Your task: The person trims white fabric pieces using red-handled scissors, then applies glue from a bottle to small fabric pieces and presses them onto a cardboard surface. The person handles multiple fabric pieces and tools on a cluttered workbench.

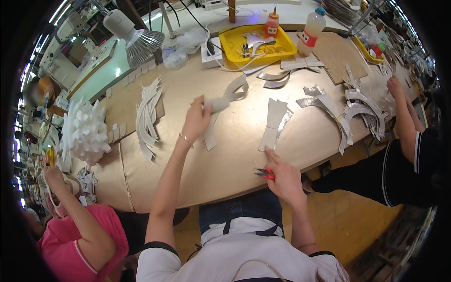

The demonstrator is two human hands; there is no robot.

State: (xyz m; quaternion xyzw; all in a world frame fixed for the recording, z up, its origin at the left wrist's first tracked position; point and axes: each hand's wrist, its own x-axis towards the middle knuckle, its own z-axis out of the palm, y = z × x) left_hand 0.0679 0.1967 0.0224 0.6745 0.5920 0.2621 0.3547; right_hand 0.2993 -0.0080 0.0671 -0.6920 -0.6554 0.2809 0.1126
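Note:
My left hand (196,121) reaches forward over the table, its fingers closed on the end of a pale grey curved strip (218,104). Other strips, one of them looped (238,88), lie against it. Red-handled thread snips (266,174) are held in my right hand (284,179), their dark blades pointing left. The index finger of that hand stretches out to the lower end of a grey strip pair (276,124) that lies crossed, with a shiny silvery edge showing on its right side.
Silvery curved pieces (324,110) lie to the right, a white strip bundle (148,120) to the left. Farther back stand a yellow tray (230,35), a red-labelled bottle (311,35) and a lamp (141,44). Co-workers' arms (406,113) (89,232) flank the table.

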